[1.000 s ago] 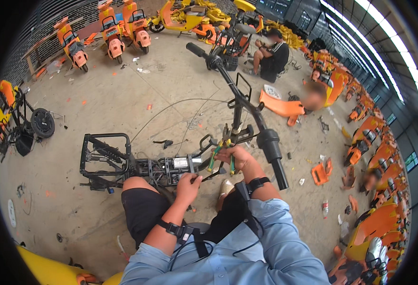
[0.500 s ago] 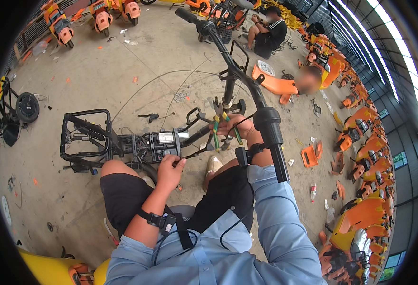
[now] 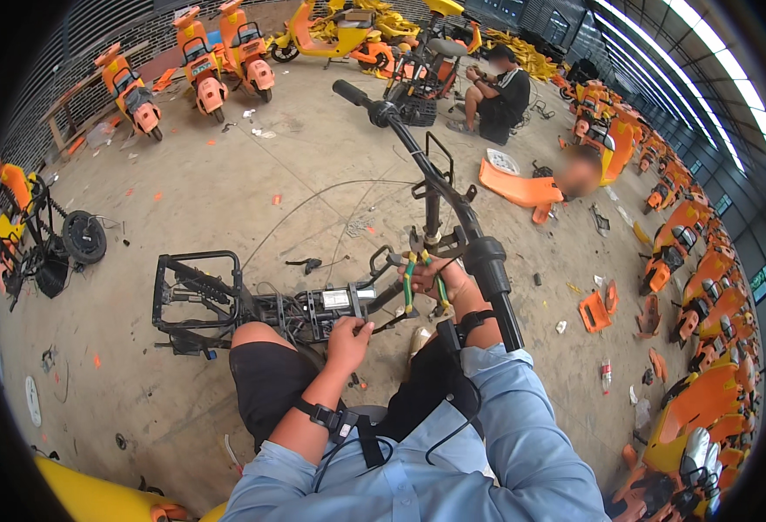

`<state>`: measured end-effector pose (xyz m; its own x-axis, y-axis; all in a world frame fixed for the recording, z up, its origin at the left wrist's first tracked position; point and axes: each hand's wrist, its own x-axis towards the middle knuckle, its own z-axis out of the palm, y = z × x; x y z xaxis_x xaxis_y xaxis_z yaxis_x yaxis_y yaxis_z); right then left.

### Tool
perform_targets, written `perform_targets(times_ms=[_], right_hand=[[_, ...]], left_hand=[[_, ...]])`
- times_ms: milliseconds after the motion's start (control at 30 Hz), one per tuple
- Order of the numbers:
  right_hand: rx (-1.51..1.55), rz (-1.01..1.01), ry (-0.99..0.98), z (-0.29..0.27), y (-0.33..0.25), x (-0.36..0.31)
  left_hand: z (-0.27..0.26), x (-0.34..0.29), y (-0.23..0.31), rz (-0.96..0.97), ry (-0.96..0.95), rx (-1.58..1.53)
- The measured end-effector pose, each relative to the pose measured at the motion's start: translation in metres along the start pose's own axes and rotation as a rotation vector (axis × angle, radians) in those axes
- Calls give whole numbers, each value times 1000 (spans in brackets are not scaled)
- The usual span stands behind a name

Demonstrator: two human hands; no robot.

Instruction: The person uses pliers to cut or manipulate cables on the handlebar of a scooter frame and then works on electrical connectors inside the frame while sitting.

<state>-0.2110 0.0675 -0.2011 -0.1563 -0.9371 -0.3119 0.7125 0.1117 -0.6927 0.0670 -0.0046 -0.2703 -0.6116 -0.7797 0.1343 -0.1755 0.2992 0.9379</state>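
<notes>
Before me stands a stripped black scooter frame [image 3: 368,283] with its handlebar [image 3: 436,180] rising on the right. My right hand [image 3: 454,280] is beside the steering column and grips pliers [image 3: 408,285] with green-and-yellow handles, jaws pointing up. The handles are spread apart. Near the exposed wiring and a box with a white label [image 3: 337,299], my left hand [image 3: 348,343] is closed, thumb against the fingers. Whatever it pinches is too small to make out. A black rear rack [image 3: 197,328] forms the left end of the frame.
Orange scooters [image 3: 198,65] stand at the back left, with many more along the right wall. A person [image 3: 505,96] sits on the floor at the back. Orange panels [image 3: 515,183], a bottle [image 3: 607,377] and a brake lever [image 3: 305,264] lie on the concrete floor [image 3: 183,191].
The view has tilted up and turned left, so more of the back scooters shows. Both hands stay near the same parts of the frame, the pliers still in my right hand.
</notes>
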Motion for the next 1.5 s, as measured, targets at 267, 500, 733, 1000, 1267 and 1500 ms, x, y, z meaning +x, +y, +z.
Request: perform_targets(times_ms=[267,500,733,1000,1267,1500], right_hand=[[37,-53,63,5,7,-2],[201,-75,-3,32,19,-15],[193,-143,-61,20,25,-8],[171,-145,-8,19,27,-5],[137,-166,-37,15,31,-6],[194,-153,-87,5,34,-5]], left_hand=[[2,-10,4,6,-38,-10],[-1,-13,6,36,27,-31],[4,-11,12,9,5,-5],[7,-13,12,-6,-35,-9],[8,-11,3,41,-19,-2],[7,-12,7,43,-34,30]])
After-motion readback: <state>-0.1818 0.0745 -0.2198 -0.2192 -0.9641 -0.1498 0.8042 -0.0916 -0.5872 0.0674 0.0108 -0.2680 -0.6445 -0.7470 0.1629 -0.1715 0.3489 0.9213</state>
